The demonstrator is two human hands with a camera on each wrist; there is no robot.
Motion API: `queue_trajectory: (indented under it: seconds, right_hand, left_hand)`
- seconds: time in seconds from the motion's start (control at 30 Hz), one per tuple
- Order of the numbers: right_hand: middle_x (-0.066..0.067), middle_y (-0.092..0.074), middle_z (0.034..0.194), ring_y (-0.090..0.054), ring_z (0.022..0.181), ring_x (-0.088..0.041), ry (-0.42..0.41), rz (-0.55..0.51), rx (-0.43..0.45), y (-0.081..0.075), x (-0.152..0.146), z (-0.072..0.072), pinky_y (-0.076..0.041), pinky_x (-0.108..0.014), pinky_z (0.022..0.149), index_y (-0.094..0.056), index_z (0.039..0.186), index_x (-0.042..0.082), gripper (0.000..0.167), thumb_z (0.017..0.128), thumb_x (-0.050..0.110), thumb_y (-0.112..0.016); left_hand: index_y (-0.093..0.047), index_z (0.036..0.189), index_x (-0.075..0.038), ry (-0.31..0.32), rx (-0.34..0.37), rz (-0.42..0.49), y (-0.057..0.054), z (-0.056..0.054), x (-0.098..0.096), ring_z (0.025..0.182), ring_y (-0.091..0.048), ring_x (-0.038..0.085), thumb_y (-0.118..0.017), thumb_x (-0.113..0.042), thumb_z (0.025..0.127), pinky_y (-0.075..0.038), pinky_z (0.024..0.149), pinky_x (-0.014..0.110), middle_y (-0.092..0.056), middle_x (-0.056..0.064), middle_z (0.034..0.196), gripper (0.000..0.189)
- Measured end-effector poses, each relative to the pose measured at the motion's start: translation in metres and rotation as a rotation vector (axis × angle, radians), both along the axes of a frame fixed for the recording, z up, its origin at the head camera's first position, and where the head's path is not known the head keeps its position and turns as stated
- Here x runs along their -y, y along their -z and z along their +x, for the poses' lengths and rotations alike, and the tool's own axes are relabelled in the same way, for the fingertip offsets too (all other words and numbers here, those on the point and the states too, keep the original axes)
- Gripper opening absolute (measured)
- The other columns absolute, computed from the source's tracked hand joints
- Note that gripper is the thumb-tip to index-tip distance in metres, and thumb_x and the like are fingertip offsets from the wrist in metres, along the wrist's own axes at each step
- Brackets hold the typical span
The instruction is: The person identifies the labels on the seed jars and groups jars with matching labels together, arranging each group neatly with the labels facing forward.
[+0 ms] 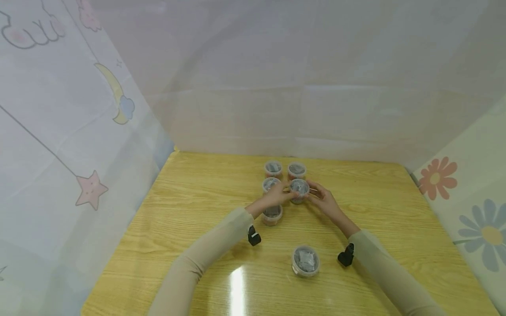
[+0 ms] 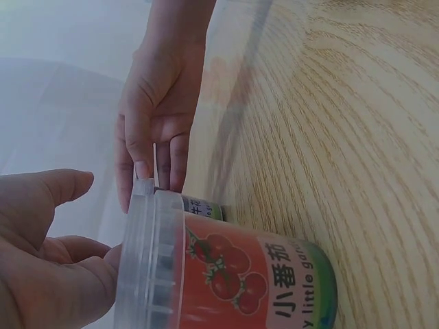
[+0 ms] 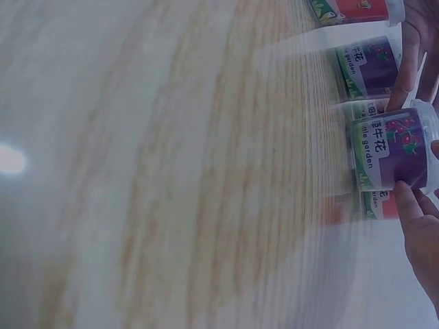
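My right hand (image 1: 322, 199) holds a round plastic tub (image 1: 299, 188) from its right side, fingers and thumb at its wall and lid. In the right wrist view this tub (image 3: 394, 147) has a purple label with red flowers, and a clear lid. My left hand (image 1: 274, 196) reaches over the left column of tubs, its fingertips right at the held tub's left rim. In the left wrist view the left hand (image 2: 48, 253) has its fingers relaxed beside a tub with a red tomato label (image 2: 226, 274). Beyond it, the right hand (image 2: 161, 103) reaches down.
Behind the held tub stands another tub (image 1: 296, 170). A left column has a back tub (image 1: 273, 168), a middle one partly covered by the left hand, and a front tub (image 1: 272, 213). A separate tub (image 1: 305, 261) stands nearer on the wooden table (image 1: 189, 197). A white sheet hangs behind.
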State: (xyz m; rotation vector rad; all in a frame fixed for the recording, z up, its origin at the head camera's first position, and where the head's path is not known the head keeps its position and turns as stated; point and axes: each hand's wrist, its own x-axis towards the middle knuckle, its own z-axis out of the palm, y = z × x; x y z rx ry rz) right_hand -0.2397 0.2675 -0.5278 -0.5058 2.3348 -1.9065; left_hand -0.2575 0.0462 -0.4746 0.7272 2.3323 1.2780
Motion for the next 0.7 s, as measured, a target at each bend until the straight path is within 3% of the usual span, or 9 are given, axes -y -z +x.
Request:
queue_trajectory:
  seconds: [0.5,0.7]
  right_hand:
    - [-0.025,-0.026,0.147,-0.033,0.129,-0.045,-0.018,-0.038,0.049,-0.0013,0.0017,0.0007,-0.043,-0.008,0.088,-0.028,0.143,-0.002,0.057,0.094,0.009,-0.055]
    - [-0.027,-0.024,0.147,-0.031,0.129,-0.047,-0.026,-0.051,0.076,-0.0076,0.0028,0.0027,-0.043,-0.007,0.087,-0.026,0.142,-0.006,0.055,0.093,0.001,-0.052]
  left_hand:
    - [-0.034,0.142,-0.001,-0.015,0.048,0.056,0.0008,0.0004,-0.0043,0.126,-0.045,0.030,-0.053,-0.027,0.095,-0.045,0.099,0.034,-0.041,0.015,0.142,0.057]
    - [-0.029,0.144,-0.003,-0.022,0.046,0.030,0.0004,0.0012,-0.0038,0.126,-0.045,0.030,-0.053,-0.029,0.095,-0.045,0.099,0.035,-0.034,0.013,0.147,0.061]
